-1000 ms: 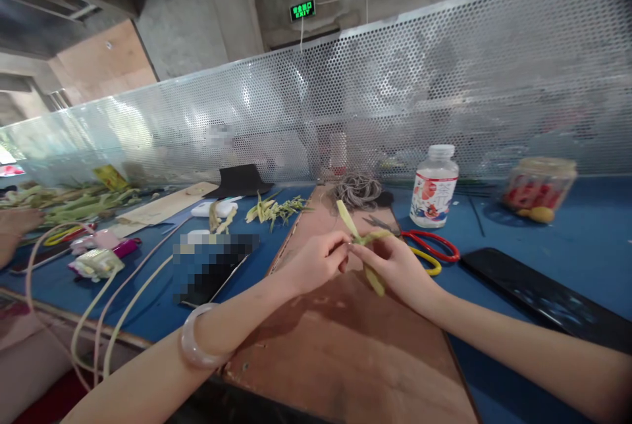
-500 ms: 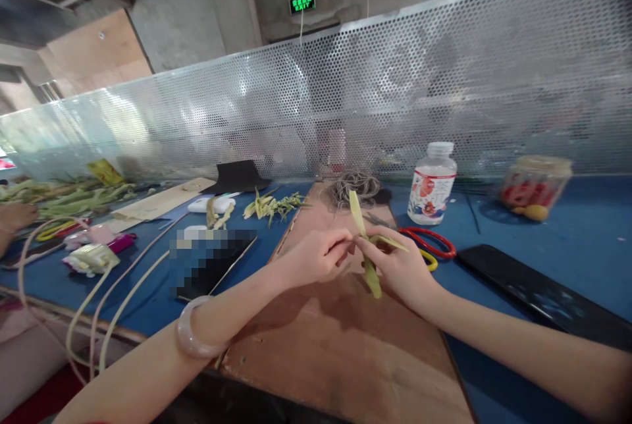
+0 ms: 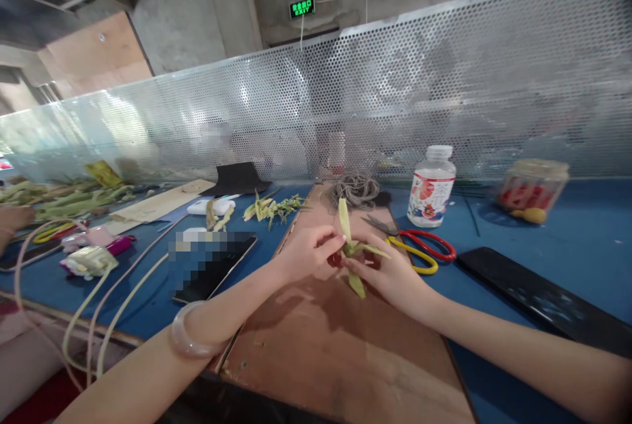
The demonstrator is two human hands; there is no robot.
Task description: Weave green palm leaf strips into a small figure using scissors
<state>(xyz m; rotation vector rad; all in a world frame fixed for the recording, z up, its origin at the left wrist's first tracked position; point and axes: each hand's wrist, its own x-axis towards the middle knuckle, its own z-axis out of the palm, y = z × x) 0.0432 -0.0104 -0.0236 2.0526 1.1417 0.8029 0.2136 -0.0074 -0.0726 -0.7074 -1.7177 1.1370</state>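
Over the brown board [image 3: 355,351], a small piece of crossed, pale green husk strips [image 3: 356,284] is between my hands. One strip points up, one down and one out to the right. My right hand [image 3: 392,272] grips the piece near the crossing with thumb and fingers. Closed in a pinch, my left hand [image 3: 309,254] has its fingertips at the left edge of the upright strip, near the crossing. The fingers partly hide the crossing. Scissors [image 3: 419,254] with red and yellow handles lie just beyond my right hand.
Grey cord [image 3: 356,190] is heaped at the board's far end. Right of it stand a labelled bottle [image 3: 432,187], a jar [image 3: 533,190] and a black phone [image 3: 538,292]. Leftward lie another phone [image 3: 217,269], cables, husk scraps [image 3: 271,207] and another person's hand [image 3: 14,218]. A perforated metal screen [image 3: 276,108] rises behind.
The husk piece and my right hand have shifted slightly left and down. My left hand has turned a little, its fingertips now by the upright strip. More of the scissors shows.
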